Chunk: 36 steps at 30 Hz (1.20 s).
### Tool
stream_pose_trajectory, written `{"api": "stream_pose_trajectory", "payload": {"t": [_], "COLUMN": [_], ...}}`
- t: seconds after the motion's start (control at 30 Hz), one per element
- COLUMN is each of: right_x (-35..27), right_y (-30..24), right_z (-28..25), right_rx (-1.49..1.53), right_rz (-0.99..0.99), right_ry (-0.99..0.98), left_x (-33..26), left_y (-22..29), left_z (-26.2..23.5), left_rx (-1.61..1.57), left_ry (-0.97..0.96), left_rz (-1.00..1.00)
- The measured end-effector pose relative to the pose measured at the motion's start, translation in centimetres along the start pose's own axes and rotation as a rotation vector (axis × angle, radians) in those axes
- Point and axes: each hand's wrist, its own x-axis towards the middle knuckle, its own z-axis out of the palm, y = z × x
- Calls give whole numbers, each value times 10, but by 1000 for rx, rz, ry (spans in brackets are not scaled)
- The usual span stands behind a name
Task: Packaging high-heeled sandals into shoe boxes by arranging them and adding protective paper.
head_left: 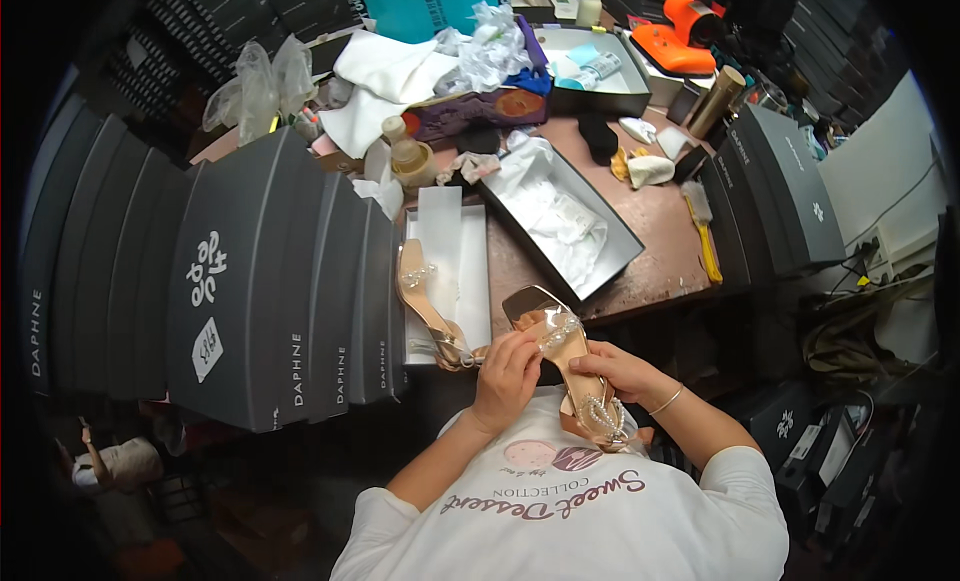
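A beige high-heeled sandal point(583, 389) with a clear front strap, sparkling beads and a pearly ankle strap is held in front of my chest, its toe pointing away. My right hand point(625, 373) grips its side, thumb on the insole. The fingers of my left hand point(508, 381) are pinched at the beaded front strap from the left. Its matching sandal point(420, 296) lies on its side in the white interior of a shallow shoebox part point(474, 306), left of my hands. Beyond them, a dark shoebox point(622, 259) holds crumpled white tissue paper point(550, 211).
Dark shoeboxes point(245, 291) stand in a row at left, more point(785, 196) at right. A yellow-handled brush point(703, 231), a pump bottle point(408, 159), a purple box point(480, 113), a gold flask point(716, 101) and an orange device point(680, 43) crowd the table point(665, 266).
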Motion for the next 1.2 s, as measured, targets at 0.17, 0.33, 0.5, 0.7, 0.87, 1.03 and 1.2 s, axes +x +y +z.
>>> {"api": "stream_pose_trajectory", "payload": {"t": [0.17,0.33,0.5,0.7,0.87,1.03,1.2], "right_x": [8,9,15,38,46,37,34], "right_y": [-38,-71,-52,-23,-29,-39,-45], "right_z": [11,13,17,9,-1,-12,-10], "right_rx": [-85,-140,-93,-59,-137,-108,-87], "right_rz": [42,22,17,2,-53,-55,-33], "right_ry": [-79,-106,-33,-72,-68,-90,-116], "left_x": [22,67,64,50,65,83,72], "left_y": [-12,-4,-18,-37,-39,-33,-42], "left_z": [-19,-36,-29,-27,-26,-32,-32], "left_rx": [-459,-357,-21,-36,-117,-265,-631], "left_ry": [-112,-119,-142,-386,-136,-369,-373], "left_rz": [-451,-370,-48,-156,-300,-469,-622]}}
